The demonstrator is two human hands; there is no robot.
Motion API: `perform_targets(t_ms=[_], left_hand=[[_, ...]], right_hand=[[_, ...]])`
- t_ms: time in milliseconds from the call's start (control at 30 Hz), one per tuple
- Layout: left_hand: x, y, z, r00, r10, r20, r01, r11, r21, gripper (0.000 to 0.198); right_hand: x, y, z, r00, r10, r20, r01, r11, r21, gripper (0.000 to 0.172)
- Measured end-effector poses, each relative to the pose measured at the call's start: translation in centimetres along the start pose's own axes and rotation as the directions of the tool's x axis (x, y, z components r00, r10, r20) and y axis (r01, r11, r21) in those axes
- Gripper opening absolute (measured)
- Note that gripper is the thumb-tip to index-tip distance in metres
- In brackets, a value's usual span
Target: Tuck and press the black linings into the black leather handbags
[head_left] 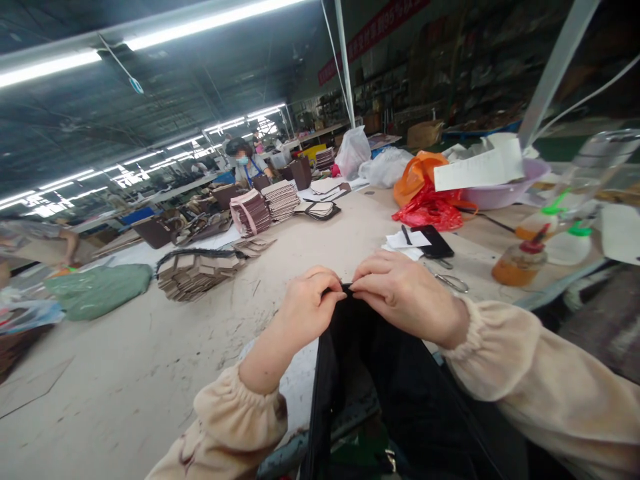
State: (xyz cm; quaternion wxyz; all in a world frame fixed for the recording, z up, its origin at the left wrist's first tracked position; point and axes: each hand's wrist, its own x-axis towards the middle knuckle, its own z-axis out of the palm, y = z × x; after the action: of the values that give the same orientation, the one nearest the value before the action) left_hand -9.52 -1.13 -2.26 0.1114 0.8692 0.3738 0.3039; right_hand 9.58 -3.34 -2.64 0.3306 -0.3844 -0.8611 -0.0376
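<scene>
Both hands meet at the table's near edge, pinching the upper edge of a black fabric piece (410, 380). My left hand (307, 307) has its thumb and fingers pressed together on that edge. Close beside it, my right hand (405, 293) grips the same edge with bent fingers. Below the hands the fabric hangs down in folds past the table edge. What kind of item it is, I cannot tell. Just beyond the right hand lie a pair of scissors (453, 283) and a black phone (431, 241), next to white paper (400, 241) with a pen on it.
Bundled brown pieces (200, 272) and upright stacks (280, 200) stand on the table (200, 360). A green bag (100, 290) lies at left. Orange (417, 177) and red (430, 210) plastic bags, a purple basin (505, 190) and glue bottles (517, 263) are at right. Co-workers are farther back.
</scene>
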Motion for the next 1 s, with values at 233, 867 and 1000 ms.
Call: perform_targets(t_ms=[233, 867, 1000], left_hand=[[0.1, -0.1, 0.0, 1.000, -0.022, -0.017, 0.021, 0.999, -0.034, 0.009], [0.0, -0.3, 0.4, 0.999, -0.028, 0.020, 0.030, 0.993, -0.113, 0.008], [0.0, 0.0, 0.8, 0.998, -0.067, -0.008, 0.066, 0.993, -0.103, 0.008]], right_hand=[[0.5, 0.0, 0.6, 0.999, 0.045, -0.029, -0.043, 0.996, 0.076, 0.009], [0.6, 0.0, 0.6, 0.986, 0.164, 0.037, -0.167, 0.978, 0.125, 0.010], [0.1, 0.3, 0.6, 0.968, 0.244, 0.061, -0.250, 0.959, 0.129, 0.014]])
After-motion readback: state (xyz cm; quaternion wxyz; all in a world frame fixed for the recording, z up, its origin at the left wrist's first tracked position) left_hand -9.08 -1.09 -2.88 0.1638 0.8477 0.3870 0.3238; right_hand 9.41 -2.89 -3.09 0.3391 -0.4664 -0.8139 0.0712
